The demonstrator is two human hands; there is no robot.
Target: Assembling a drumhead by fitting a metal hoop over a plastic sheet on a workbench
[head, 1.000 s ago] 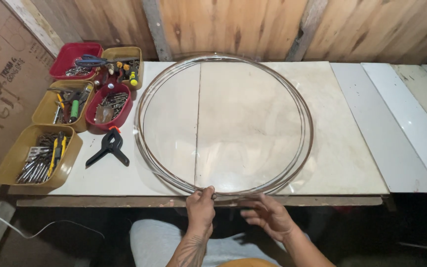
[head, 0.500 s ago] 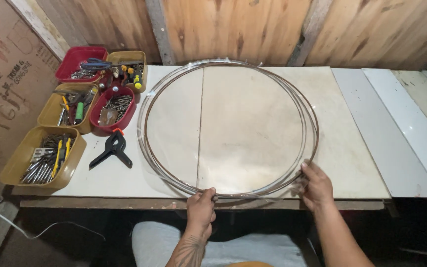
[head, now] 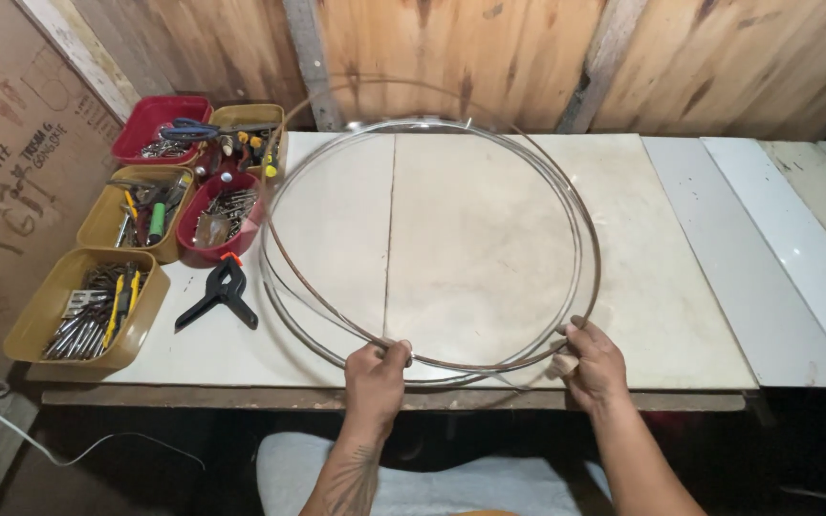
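Hands grip coiled metal band; 3 mustard trays left.

Both forearms were bare — no sleeves, gloves or rings. The left hand adjoined a tattooed forearm; the right hand — unmarked.

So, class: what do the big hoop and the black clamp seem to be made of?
Hoop: probably metal strip coiled in several turns, since it looks thin, grey and shiny. Black clamp: likely matte plastic with an orange tip, though its look leaves this open.
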